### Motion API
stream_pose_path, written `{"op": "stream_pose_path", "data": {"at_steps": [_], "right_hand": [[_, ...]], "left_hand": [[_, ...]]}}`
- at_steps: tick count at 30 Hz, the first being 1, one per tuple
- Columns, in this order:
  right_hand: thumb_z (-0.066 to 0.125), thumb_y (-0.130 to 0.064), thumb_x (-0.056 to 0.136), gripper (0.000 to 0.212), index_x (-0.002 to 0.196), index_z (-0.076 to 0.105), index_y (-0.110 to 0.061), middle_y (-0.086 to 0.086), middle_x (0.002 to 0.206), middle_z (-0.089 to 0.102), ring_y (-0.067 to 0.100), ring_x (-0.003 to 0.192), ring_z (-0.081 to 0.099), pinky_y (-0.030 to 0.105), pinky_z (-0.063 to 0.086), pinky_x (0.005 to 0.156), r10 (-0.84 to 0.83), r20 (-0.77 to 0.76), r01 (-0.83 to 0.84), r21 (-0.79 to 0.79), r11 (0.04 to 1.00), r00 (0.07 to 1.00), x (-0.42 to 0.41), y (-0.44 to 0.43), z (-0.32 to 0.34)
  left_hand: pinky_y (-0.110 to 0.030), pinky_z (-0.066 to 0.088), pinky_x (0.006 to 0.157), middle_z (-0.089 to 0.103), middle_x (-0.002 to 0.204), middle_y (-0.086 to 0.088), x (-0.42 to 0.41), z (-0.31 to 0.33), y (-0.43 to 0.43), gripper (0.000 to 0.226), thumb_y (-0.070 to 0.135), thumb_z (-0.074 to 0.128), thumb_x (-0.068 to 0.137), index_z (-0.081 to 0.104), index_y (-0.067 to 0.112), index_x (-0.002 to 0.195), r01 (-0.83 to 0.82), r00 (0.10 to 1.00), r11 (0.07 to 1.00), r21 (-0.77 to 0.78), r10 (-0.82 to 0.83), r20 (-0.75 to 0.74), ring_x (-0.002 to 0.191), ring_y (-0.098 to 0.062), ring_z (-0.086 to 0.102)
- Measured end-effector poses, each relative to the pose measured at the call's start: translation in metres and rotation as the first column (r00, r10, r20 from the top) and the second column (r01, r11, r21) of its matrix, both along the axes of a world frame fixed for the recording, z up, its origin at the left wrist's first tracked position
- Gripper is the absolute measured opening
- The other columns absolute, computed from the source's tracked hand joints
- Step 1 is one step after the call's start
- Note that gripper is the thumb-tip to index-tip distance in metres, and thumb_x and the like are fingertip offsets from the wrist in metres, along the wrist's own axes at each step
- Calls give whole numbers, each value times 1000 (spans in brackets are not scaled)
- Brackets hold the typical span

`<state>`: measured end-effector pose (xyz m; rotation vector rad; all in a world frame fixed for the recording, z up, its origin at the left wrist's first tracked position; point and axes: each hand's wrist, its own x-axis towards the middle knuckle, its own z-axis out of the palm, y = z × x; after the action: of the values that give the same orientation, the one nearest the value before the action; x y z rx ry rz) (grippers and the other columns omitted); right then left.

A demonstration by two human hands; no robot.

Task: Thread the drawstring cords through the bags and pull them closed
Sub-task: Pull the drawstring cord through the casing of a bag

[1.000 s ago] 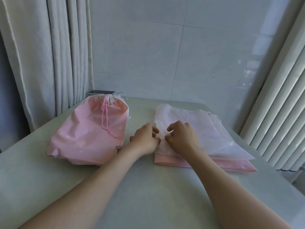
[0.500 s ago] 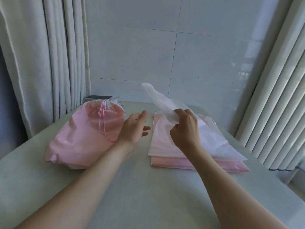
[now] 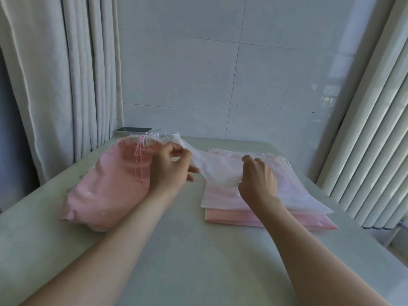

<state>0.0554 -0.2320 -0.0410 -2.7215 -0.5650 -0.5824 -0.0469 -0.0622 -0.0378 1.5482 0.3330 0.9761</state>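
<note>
A thin whitish bag [image 3: 212,166] hangs stretched between my two hands above the table. My left hand [image 3: 171,171] pinches its far end near the left bag's mouth. My right hand [image 3: 258,180] grips its near end over the pile. Under my right hand lies a flat stack of pink and white bags [image 3: 254,208]. On the left a stuffed pink bag [image 3: 110,186] lies closed, its pink drawstring cord [image 3: 139,160] trailing over its top.
The pale green table [image 3: 187,257] runs to a tiled wall. A phone [image 3: 134,130] lies at the back left corner, with white cords [image 3: 157,134] beside it. Curtains hang at the left, and a ribbed radiator [image 3: 375,133] stands close at the right.
My right hand lifted the top whitish bag off the stack. My left hand then moved in and took hold of its far end, so the bag now hangs between both hands.
</note>
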Motion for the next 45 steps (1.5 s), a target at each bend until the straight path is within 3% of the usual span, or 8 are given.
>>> {"op": "stream_pose_path", "data": {"at_steps": [7, 12, 15, 19, 25, 33, 40, 45], "right_hand": [[58, -3, 90, 21, 106, 47, -12, 14, 113, 49, 35, 82, 54, 39, 44, 69, -31, -74, 22, -120, 993, 997, -37, 7, 30], [57, -13, 83, 61, 140, 41, -26, 8, 88, 67, 34, 75, 71, 40, 57, 62, 417, -169, -333, 374, 865, 893, -53, 19, 39], [70, -8, 80, 64, 134, 49, -33, 7, 91, 68, 27, 66, 76, 39, 63, 54, 591, -339, -332, 580, 744, 732, -51, 14, 35], [59, -14, 86, 8, 93, 63, -14, 6, 73, 67, 33, 69, 71, 42, 61, 62, 409, -172, -315, 401, 860, 896, -28, 16, 21], [44, 8, 75, 30, 56, 36, -14, 3, 52, 39, 28, 55, 37, 32, 23, 46, 264, 17, -259, 269, 928, 964, -4, 5, 10], [42, -12, 77, 24, 77, 63, -1, 26, 80, 70, 51, 90, 69, 62, 59, 76, 362, -169, -80, 810, 581, 917, 11, 0, 8], [44, -3, 74, 18, 72, 61, -2, 17, 67, 60, 22, 67, 56, 49, 50, 58, 384, -157, -70, 854, 516, 910, 14, -2, 4], [50, 8, 78, 20, 63, 47, -5, -4, 57, 40, 10, 54, 35, 24, 31, 52, 477, -195, -78, 866, 494, 857, 11, -4, 9]], "left_hand": [[-13, 54, 86, 67, 134, -2, 0, -8, -11, 14, 15, 67, 100, 61, 9, 89, 97, 995, 893, 439, -85, -48, 129, -5, 61], [-6, 47, 87, 39, 163, 7, -4, -4, -17, 16, 10, 64, 102, 61, 12, 87, 199, 978, 836, 511, -203, -49, 147, -1, 40], [-2, 43, 86, 30, 170, 5, -7, -1, -19, 19, 15, 65, 102, 60, 16, 84, 202, 978, 807, 556, -196, -71, 147, 10, 34], [-20, 45, 106, 17, 173, 12, -5, -5, -21, 12, 16, 68, 100, 66, 18, 89, 236, 970, 708, 666, -212, -118, 145, 6, 40], [-23, 49, 105, 44, 149, -6, -1, -11, -14, 31, -1, 71, 89, 60, 9, 116, 39, 995, 762, 646, -87, 43, 124, -14, 62], [-48, 48, 109, -4, 173, 1, 4, -35, 16, 97, 5, 67, 93, 7, 31, 164, 99, 949, 770, 630, 117, -292, 138, -33, 52], [-41, 42, 109, 31, 165, -17, -6, -9, 6, 92, 13, 53, 96, -3, 44, 162, -90, 986, 910, 404, 140, -94, 134, -31, 54], [-35, 45, 90, 72, 108, -8, -8, 3, 15, 54, 44, 41, 85, 67, 18, 125, -193, 962, 923, 334, 244, -119, 109, -28, 64]]}}
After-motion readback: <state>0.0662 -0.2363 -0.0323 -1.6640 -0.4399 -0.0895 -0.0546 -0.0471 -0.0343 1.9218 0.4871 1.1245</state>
